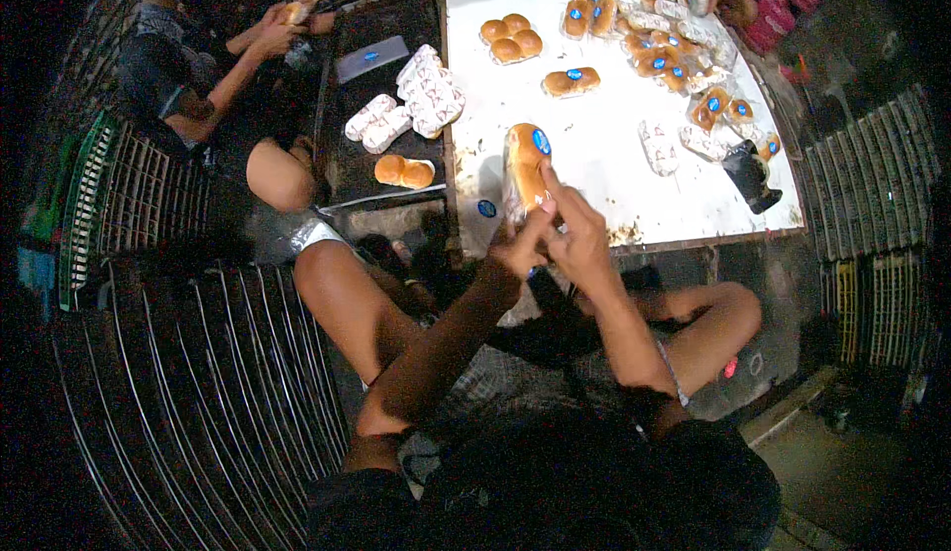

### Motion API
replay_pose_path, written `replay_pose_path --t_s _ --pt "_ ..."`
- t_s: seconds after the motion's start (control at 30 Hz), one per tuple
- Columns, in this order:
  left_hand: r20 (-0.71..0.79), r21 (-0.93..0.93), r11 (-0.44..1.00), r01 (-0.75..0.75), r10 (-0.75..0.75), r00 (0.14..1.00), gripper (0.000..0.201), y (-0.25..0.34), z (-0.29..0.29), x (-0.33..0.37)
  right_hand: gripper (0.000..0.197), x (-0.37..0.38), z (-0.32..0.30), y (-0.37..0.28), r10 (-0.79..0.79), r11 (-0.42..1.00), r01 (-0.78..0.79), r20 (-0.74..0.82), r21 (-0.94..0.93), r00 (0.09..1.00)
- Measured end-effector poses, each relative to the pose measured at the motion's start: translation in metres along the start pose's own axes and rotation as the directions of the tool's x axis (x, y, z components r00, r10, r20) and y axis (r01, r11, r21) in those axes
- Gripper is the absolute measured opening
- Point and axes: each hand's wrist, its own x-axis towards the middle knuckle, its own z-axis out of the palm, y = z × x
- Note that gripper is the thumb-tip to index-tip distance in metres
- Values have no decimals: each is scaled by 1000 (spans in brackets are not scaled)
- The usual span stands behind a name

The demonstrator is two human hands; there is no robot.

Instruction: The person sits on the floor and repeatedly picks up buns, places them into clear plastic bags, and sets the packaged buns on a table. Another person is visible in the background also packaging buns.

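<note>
Centrally, seen from above, a seated person's two bare hands meet at a long golden bun (523,169) in a clear wrapper, held upright in the frame over the near edge of a white table (594,179). The left hand (522,246) is clamped around the bun's lower end. The right hand (581,234) is close against it, its index finger stretched up along the bun's right side, just below a blue oval label (540,142); whether its other fingers grip the wrapper cannot be told. A loose blue sticker (486,208) lies on the table to the left of the hands.

Above them, toward the top centre, sit a four-bun cluster (510,39) and a labelled bun pack (571,80). A heap of bagged buns (662,55) fills the upper right, with a crumpled black item (751,176) at the table's right end. Left of centre, a dark surface (396,16) bears white patterned packets (428,90) and a joined pair of buns (404,170). At the upper left, another person's hands (269,38) hold a small bun (292,13). A wire rack (198,363) fills the lower left.
</note>
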Motion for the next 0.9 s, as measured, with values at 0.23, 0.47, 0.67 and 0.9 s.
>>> replay_pose_path --t_s 0.23,0.47,0.67,0.9 --pt "288 397 874 -279 169 942 43 0 -51 16 28 42 -80 64 498 842 -540 381 2 779" --pt "-103 143 948 -283 299 949 28 52 -91 9 39 68 -89 89 254 967 -236 -460 98 851" --pt "-82 157 929 -335 351 933 26 61 -73 10 55 -25 56 104 -144 939 218 272 -267 952" --pt "-180 153 968 -199 225 958 36 53 -87 8 41 -73 101 134 -69 879 205 310 -432 948"
